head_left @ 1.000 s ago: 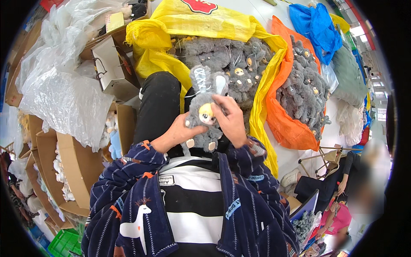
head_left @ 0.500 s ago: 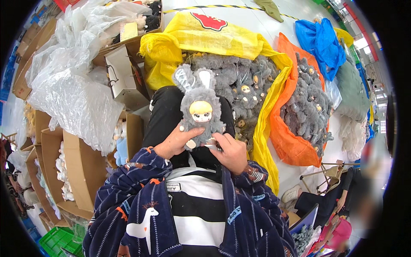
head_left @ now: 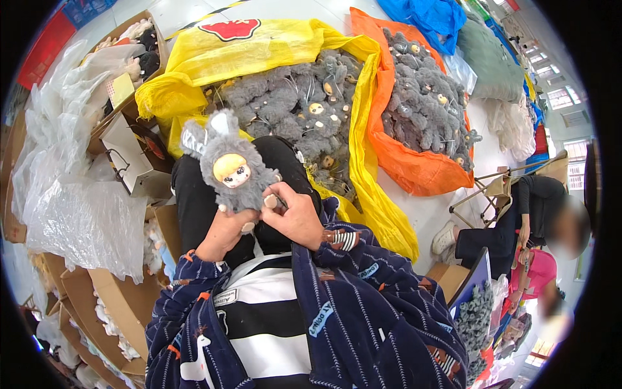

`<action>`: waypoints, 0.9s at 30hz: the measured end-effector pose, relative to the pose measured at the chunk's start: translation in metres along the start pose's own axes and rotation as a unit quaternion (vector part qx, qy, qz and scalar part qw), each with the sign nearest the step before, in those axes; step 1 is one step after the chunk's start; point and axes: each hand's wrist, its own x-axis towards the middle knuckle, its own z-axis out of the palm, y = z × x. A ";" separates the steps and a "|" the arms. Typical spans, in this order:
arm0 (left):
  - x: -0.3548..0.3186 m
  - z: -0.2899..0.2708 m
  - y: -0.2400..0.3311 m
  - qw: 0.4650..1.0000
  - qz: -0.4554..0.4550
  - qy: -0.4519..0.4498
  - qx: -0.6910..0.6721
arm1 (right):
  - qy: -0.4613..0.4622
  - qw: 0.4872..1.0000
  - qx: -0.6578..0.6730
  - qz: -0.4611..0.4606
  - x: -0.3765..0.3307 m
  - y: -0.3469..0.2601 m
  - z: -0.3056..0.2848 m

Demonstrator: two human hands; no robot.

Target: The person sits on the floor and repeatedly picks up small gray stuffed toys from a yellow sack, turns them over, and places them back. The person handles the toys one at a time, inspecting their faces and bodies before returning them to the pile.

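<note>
A grey plush doll (head_left: 236,176) with rabbit ears, a yellow fringe and a painted face is held up over my lap, tilted a little to the left. My left hand (head_left: 223,235) grips its lower body near one leg. With thumb and fingers, my right hand (head_left: 293,217) pinches the doll's other foot. Just beyond my knees lies a yellow woven sack (head_left: 259,52), its mouth spread around a heap of similar grey plush dolls (head_left: 278,97).
An orange sack (head_left: 414,175) of more grey dolls lies to the right, below a blue sack (head_left: 427,23). Clear plastic sheeting (head_left: 78,214) drapes over cardboard boxes (head_left: 120,292) on the left. Seated people (head_left: 534,214) are at the far right, by a folding chair (head_left: 483,194).
The view has swung right, so my hands, the doll and the sacks appear further left. The doll now leans more to the left. Both hands still hold it.
</note>
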 end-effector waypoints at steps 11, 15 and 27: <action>0.010 0.011 0.047 0.997 -0.011 -0.072 0.005 | 0.275 0.959 0.076 0.003 0.055 0.020 -0.112; 0.023 0.009 0.055 1.000 0.007 0.008 -0.007 | 0.501 0.860 0.059 -0.075 0.082 0.046 -0.207; 0.051 0.006 0.045 0.994 -0.058 0.019 0.087 | 0.138 0.890 -0.388 0.196 0.177 0.255 -0.104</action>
